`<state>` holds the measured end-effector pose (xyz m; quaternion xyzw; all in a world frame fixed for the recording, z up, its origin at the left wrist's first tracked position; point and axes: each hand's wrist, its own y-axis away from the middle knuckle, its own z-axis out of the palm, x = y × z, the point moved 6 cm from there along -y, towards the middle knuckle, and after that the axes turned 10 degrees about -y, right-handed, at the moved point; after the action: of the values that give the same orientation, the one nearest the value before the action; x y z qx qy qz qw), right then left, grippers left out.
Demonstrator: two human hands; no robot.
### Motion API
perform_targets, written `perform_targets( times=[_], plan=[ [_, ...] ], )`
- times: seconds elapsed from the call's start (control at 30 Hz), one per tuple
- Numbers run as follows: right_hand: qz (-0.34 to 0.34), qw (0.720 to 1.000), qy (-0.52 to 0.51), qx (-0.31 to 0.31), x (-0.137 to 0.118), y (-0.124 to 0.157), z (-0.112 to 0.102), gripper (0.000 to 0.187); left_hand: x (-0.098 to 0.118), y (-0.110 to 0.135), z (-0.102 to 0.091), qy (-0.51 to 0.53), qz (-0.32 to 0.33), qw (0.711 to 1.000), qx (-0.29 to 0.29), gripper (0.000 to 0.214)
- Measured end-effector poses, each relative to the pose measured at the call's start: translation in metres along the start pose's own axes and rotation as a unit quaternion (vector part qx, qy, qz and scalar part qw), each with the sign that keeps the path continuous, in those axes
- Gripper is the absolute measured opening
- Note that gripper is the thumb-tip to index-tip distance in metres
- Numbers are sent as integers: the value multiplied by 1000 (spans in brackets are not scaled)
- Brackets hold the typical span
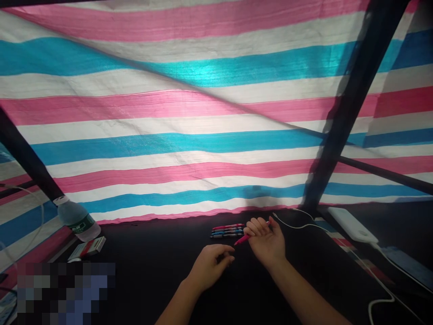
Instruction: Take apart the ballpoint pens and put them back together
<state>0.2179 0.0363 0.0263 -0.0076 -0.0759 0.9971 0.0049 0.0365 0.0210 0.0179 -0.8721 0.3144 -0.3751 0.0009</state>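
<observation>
My right hand (265, 241) grips a pink pen (244, 239) between its curled fingers, with the pen's tip pointing left and its far end showing past the knuckles. My left hand (210, 266) hovers just left of and below that tip, its fingers loosely curled around nothing. Both hands are above a dark tabletop (152, 253). Just beyond them lies a small row of several pens (227, 231) in pink and blue, side by side, not touching either hand.
A plastic water bottle (78, 219) lies at the left, next to a small box (87, 248). A white power bank (352, 225) sits at the right with white cables (304, 225) trailing over the table. A striped tarpaulin (176, 144) on dark poles stands behind.
</observation>
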Motion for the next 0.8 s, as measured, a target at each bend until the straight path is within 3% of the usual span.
perform_targets(
  times=[0.23,0.37,0.43,0.53,0.6,0.63,0.8],
  plan=[
    [68,994,77,-27,21,7,4,55,-4,-1,1,112,-10,992,53,41],
    [128,974,172,-73,41,16,3,54,-4,-2,-2,110,-22,993,21,26],
    [119,961,235,-89,41,13,0,52,-4,-2,-8,78,-22,997,-14,16],
    [21,935,347,-70,20,0,-11,44,-6,0,-20,10,-16,998,-57,15],
    [-64,898,434,-22,0,-9,-21,39,-8,3,-22,-22,-7,995,-94,14],
    [-100,866,490,-1,-9,-11,-24,39,-10,4,-21,-39,-5,993,-112,14],
    [-110,664,739,-45,-8,-14,-31,23,-14,11,-5,-81,18,981,-174,11]
  ],
)
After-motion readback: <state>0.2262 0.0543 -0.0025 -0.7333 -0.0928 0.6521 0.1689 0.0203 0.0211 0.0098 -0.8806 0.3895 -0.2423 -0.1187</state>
